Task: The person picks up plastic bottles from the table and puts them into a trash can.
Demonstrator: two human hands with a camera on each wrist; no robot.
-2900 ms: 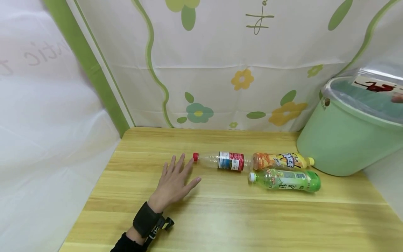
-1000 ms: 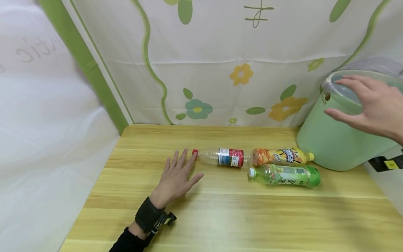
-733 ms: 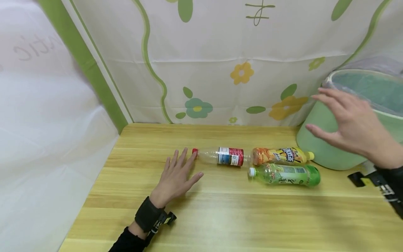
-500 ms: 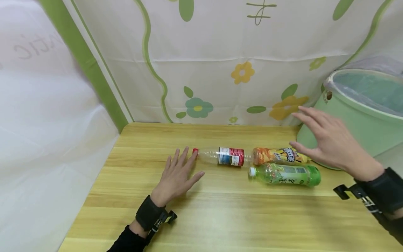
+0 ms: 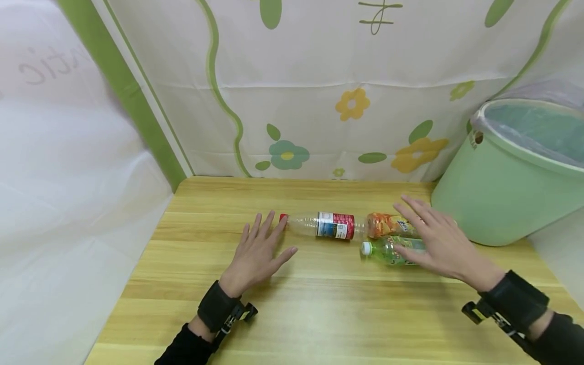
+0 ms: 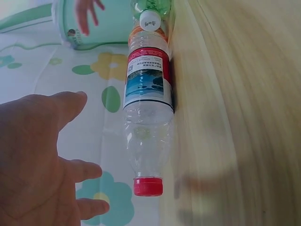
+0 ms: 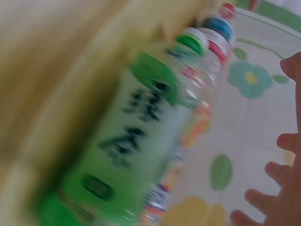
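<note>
My left hand [image 5: 255, 256] is spread with fingers apart, its forefinger close to the red cap of a clear water bottle [image 5: 301, 224]; in the left wrist view the hand stands beside the bottle without gripping it. My right hand [image 5: 440, 241] hovers with extended fingers above two drink bottles. Beneath it lie a green tea bottle [image 5: 392, 251] with a white cap and an orange-and-yellow drink bottle [image 5: 388, 224]; the hand hides their right parts. In the blurred right wrist view the green tea bottle [image 7: 136, 127] lies apart from the fingers.
A pale green trash bin [image 5: 506, 182] lined with a clear bag stands at the right rear of the wooden table [image 5: 319, 314]. Behind the table hangs a flowered curtain [image 5: 315, 116]; white cloth [image 5: 91, 203] drapes at the left.
My right hand has let go of a clear packet over the bin and moved left and down to above the bottles. The left hand has barely moved.
</note>
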